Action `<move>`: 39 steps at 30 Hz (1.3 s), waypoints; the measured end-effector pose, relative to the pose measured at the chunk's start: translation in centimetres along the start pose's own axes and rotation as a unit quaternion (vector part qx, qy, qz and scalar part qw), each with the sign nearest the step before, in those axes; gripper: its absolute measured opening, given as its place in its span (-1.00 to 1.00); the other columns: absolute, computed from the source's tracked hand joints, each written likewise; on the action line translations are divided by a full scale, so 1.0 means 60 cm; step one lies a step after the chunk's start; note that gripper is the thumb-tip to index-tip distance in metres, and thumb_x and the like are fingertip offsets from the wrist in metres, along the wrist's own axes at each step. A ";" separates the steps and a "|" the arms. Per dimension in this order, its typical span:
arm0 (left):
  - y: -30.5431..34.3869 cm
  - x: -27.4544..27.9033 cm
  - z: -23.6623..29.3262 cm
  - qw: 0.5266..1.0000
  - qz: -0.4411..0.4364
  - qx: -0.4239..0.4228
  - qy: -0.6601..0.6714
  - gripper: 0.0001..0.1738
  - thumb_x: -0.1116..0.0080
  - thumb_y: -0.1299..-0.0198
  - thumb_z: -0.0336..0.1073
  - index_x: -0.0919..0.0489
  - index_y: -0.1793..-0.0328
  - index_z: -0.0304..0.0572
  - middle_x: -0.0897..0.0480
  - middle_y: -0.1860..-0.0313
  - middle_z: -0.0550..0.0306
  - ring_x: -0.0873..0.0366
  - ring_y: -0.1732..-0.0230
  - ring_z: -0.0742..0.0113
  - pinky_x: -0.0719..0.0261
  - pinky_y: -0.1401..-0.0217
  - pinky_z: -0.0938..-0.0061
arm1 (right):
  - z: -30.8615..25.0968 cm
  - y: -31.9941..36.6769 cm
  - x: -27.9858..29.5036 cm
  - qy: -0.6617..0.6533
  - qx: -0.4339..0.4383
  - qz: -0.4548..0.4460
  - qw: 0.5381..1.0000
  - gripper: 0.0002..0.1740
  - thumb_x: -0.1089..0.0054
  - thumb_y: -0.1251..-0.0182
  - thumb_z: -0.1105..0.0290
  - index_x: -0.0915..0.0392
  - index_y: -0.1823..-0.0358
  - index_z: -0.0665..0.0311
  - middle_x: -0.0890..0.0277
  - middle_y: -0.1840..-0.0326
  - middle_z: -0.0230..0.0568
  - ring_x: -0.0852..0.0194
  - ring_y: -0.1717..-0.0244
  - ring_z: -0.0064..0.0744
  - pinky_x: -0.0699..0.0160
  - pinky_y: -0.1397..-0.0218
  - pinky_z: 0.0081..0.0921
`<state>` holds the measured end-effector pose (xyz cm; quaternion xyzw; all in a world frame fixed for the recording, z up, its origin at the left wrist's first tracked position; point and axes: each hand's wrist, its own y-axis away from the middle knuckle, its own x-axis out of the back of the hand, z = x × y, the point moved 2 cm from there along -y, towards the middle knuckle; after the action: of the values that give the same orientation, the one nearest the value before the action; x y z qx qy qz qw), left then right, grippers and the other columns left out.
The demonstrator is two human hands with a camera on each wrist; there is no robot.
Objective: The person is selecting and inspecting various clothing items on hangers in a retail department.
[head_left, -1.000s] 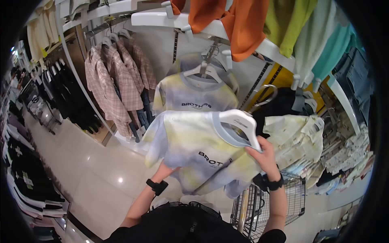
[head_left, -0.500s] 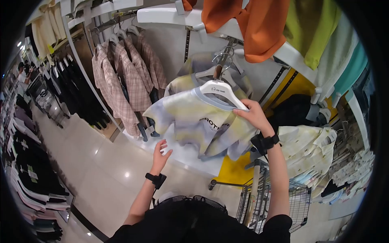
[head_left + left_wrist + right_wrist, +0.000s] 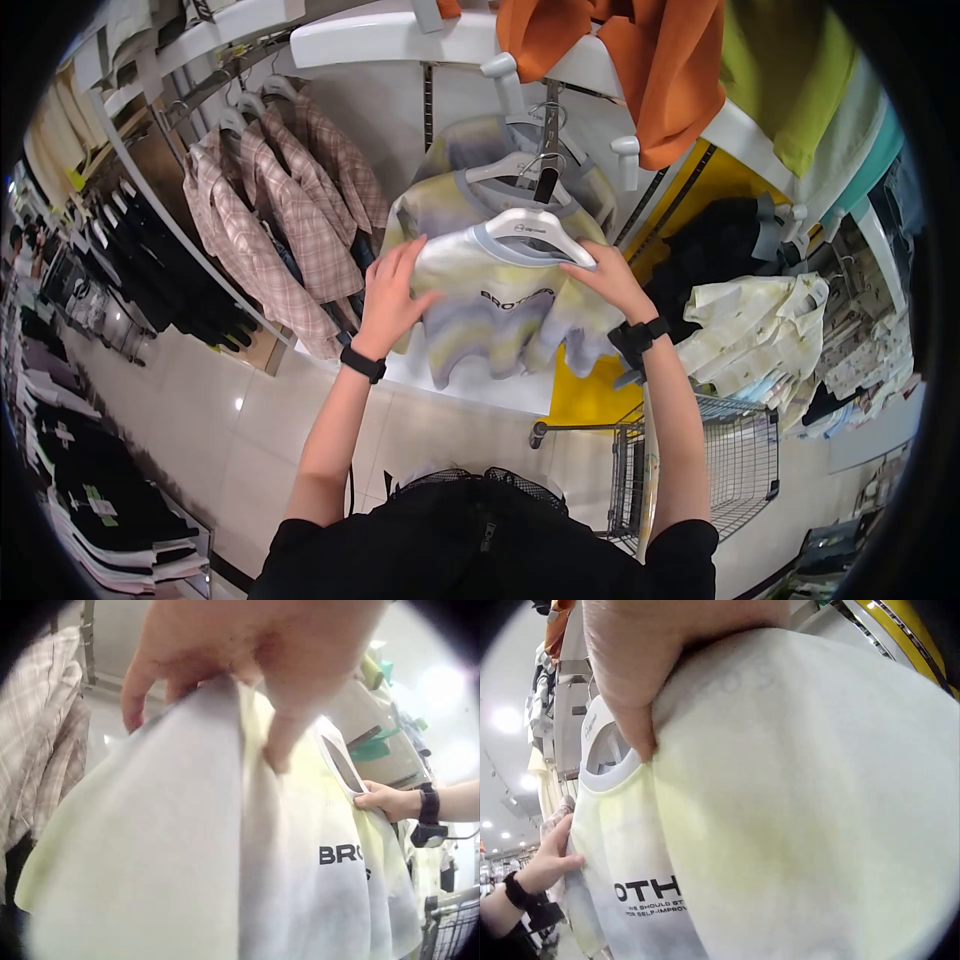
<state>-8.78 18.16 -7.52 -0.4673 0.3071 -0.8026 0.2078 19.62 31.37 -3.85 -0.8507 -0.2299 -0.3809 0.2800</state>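
Note:
A yellow and lavender tie-dye T-shirt point(image 3: 480, 310) with dark lettering hangs on a white hanger point(image 3: 530, 228) in front of me. My right hand point(image 3: 612, 280) grips its shoulder at the hanger's end, thumb in front and fingers behind. At the opposite shoulder is my left hand point(image 3: 393, 300); in the left wrist view its thumb lies on the front of the cloth and its fingers go over behind. The hanger's top is close to the front end of a metal rail point(image 3: 548, 150). Matching T-shirts point(image 3: 440, 200) hang on that rail just behind.
Pink plaid shirts point(image 3: 290, 200) hang to the left. Orange garments point(image 3: 660, 80) hang overhead from a white shelf point(image 3: 380, 42). A wire shopping cart point(image 3: 740, 460) stands at my lower right, below a pale patterned shirt point(image 3: 760, 320). Folded clothes point(image 3: 110, 510) are stacked lower left.
The T-shirt on its hanger has moved away from me, up to the rail. My left hand left its lower part, came free, then rose to its shoulder. The right hand keeps its hold.

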 end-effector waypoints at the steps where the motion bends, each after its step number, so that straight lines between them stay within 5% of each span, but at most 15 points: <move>1: -0.009 -0.014 -0.015 1.000 -0.008 -0.005 0.007 -0.31 -0.31 0.14 -0.23 -0.34 -0.20 -0.06 -0.43 -0.05 0.08 -0.37 -0.08 0.12 -0.22 -0.14 0.24 | 0.004 0.003 -0.001 0.001 -0.011 0.004 1.000 -0.64 -0.24 -0.05 0.24 -0.49 0.22 0.38 -0.51 0.42 -0.03 -0.48 0.37 -0.15 -0.40 0.27 -0.39; 4: -0.046 -0.015 -0.053 0.999 0.001 -0.016 -0.040 -0.69 -0.17 0.08 -0.39 -0.47 0.14 -0.18 -0.51 0.28 0.07 -0.46 0.23 0.09 -0.32 0.17 0.29 | 0.004 0.017 -0.002 0.096 0.044 0.072 0.992 -0.55 -0.26 -0.01 0.23 -0.44 0.09 0.32 -0.52 0.33 0.02 -0.47 0.21 0.04 -0.44 0.19 -0.32; 11: -0.054 -0.025 -0.060 1.000 -0.005 -0.008 -0.019 -0.71 -0.22 0.10 -0.37 -0.45 0.20 -0.20 -0.51 0.31 0.06 -0.49 0.26 0.05 -0.40 0.26 0.31 | 0.053 0.069 -0.017 0.030 -0.081 0.112 0.990 -0.51 -0.28 0.02 0.30 -0.40 0.02 0.23 -0.52 0.23 0.05 -0.47 0.14 0.06 -0.45 0.12 -0.28; 15: -0.041 -0.032 -0.070 1.000 -0.011 0.011 -0.022 -0.62 -0.25 0.10 -0.36 -0.45 0.10 -0.17 -0.53 0.23 0.02 -0.50 0.21 0.01 -0.42 0.25 0.31 | 0.088 0.090 -0.029 0.027 -0.091 0.178 0.979 -0.53 -0.27 0.01 0.33 -0.39 0.03 0.24 -0.52 0.24 0.07 -0.48 0.17 0.07 -0.47 0.15 -0.28; 18: -0.026 -0.030 -0.076 0.998 0.053 0.046 -0.003 -0.40 -0.27 0.08 -0.32 -0.33 -0.15 -0.10 -0.56 0.11 -0.10 -0.51 0.15 -0.11 -0.44 0.20 0.21 | 0.111 0.138 -0.047 0.008 -0.128 0.243 0.962 -0.54 -0.26 -0.01 0.35 -0.38 0.02 0.22 -0.52 0.26 0.11 -0.48 0.18 0.10 -0.47 0.18 -0.24; 21: 0.074 -0.088 -0.145 0.968 0.040 0.222 0.109 -0.40 -0.26 0.03 -0.27 -0.32 -0.15 -0.26 -0.56 0.10 -0.20 -0.51 0.06 -0.08 -0.44 0.05 0.24 | 0.154 0.214 -0.105 0.006 -0.237 0.297 0.925 -0.55 -0.24 -0.02 0.34 -0.36 0.03 0.26 -0.50 0.25 0.20 -0.45 0.15 0.18 -0.46 0.16 -0.16; 24: 0.208 -0.162 -0.239 0.931 -0.001 0.349 0.103 -0.62 -0.29 0.03 -0.24 -0.48 0.16 -0.33 -0.62 0.44 0.02 -0.58 0.43 0.24 -0.48 0.35 0.44 | 0.203 0.298 -0.153 0.047 -0.297 0.314 0.901 -0.55 -0.26 0.00 0.31 -0.40 0.11 0.42 -0.49 0.27 0.23 -0.46 0.16 0.17 -0.44 0.13 -0.16; 25: 0.272 -0.199 -0.292 0.902 -0.010 0.380 0.203 -0.66 -0.32 0.07 -0.26 -0.50 0.23 -0.31 -0.60 0.49 0.09 -0.53 0.50 0.31 -0.47 0.39 0.48 | 0.213 0.326 -0.153 0.041 -0.328 0.314 0.890 -0.49 -0.28 0.02 0.28 -0.40 0.07 0.43 -0.50 0.28 0.22 -0.48 0.16 0.15 -0.45 0.12 -0.20; 28: 0.298 -0.228 -0.294 0.871 -0.011 0.390 0.298 -0.64 -0.34 0.11 -0.26 -0.53 0.23 -0.32 -0.62 0.44 0.10 -0.54 0.45 0.31 -0.47 0.32 0.49 | 0.210 0.333 -0.167 -0.034 -0.454 0.256 0.853 -0.44 -0.33 0.06 0.25 -0.40 0.05 0.43 -0.53 0.30 0.14 -0.51 0.18 0.09 -0.46 0.10 -0.29; 31: 0.271 -0.258 -0.214 0.935 -0.049 0.222 0.271 -0.61 -0.33 0.11 -0.22 -0.55 0.21 -0.36 -0.63 0.39 0.06 -0.56 0.36 0.26 -0.48 0.22 0.45 | 0.264 0.314 -0.287 -0.078 -0.244 0.214 0.942 -0.45 -0.37 0.09 0.23 -0.43 0.12 0.44 -0.54 0.30 0.09 -0.51 0.17 0.04 -0.44 0.08 -0.31; 33: 0.262 -0.251 -0.201 0.904 -0.186 0.301 0.239 -0.56 -0.30 0.07 -0.18 -0.55 0.13 -0.37 -0.63 0.35 0.04 -0.56 0.30 0.24 -0.47 0.13 0.44 | 0.223 0.280 -0.302 -0.106 -0.239 0.199 0.945 -0.46 -0.37 0.09 0.23 -0.44 0.13 0.45 -0.54 0.29 0.09 -0.50 0.15 0.05 -0.43 0.06 -0.30; 36: 0.271 -0.248 -0.228 0.917 -0.180 0.291 0.206 -0.56 -0.31 0.07 -0.16 -0.55 0.15 -0.35 -0.62 0.34 -0.06 -0.57 0.31 0.14 -0.46 0.22 0.37 | 0.217 0.252 -0.326 -0.198 -0.258 0.166 0.931 -0.47 -0.36 0.07 0.21 -0.44 0.15 0.47 -0.53 0.27 0.17 -0.48 0.13 0.11 -0.42 0.06 -0.25; 39: 0.297 -0.225 -0.269 0.938 -0.166 0.271 0.140 -0.55 -0.33 0.09 -0.13 -0.55 0.17 -0.34 -0.59 0.42 -0.11 -0.53 0.40 0.05 -0.41 0.34 0.31 | 0.262 0.283 -0.321 -0.029 -0.375 0.192 0.906 -0.53 -0.31 0.01 0.24 -0.45 0.17 0.48 -0.51 0.25 0.21 -0.46 0.13 0.15 -0.42 0.10 -0.23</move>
<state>-15.71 18.46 -34.20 -0.3200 0.0220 -0.9360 0.1452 26.40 25.66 -32.63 -0.9312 0.0900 -0.3531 0.0015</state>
